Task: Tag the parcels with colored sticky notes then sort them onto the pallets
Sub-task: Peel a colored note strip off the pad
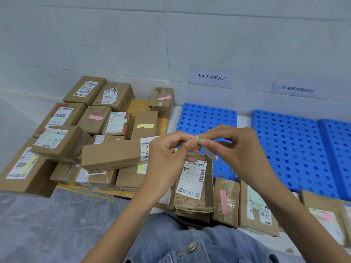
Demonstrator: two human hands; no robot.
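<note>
**A:** What are the hands doing?

**B:** They meet at the middle of the frame. The left hand point(171, 154) and the right hand point(241, 149) both have their fingers curled. Thumb and forefinger tips of each pinch one small green sticky note point(198, 138), which sits crumpled between them. A pale grey strip point(208, 153) hangs down under the right fingertips. I cannot tell what it is.

**A:** And straight below them?

**B:** A patterned brown parcel point(195, 188) with a white shipping label lies just below centre. Neither hand touches it. To its right, in the lower right of the frame, lie a parcel with a pink note point(226, 200) and then a parcel with a green note point(256, 204), side by side.

**A:** Where are the pallets?

**B:** There are three blue perforated plastic pallets. One point(207, 118) is behind the hands, and two more point(288, 145) point(336, 149) run off to the right edge. At the left a wooden pallet point(139, 105) carries a heap of cardboard parcels point(95, 120), many tagged with pink, green or yellow notes. A long carton point(114, 154) lies across the heap, near the left hand.

**A:** Anything farther out?

**B:** Two paper signs with Chinese characters are stuck on the pale wall, one point(211, 76) above the nearest blue pallet and one point(297, 90) farther right. Grey floor point(47, 224) fills the lower left, and the person's jeans point(190, 240) show at the bottom centre.
</note>
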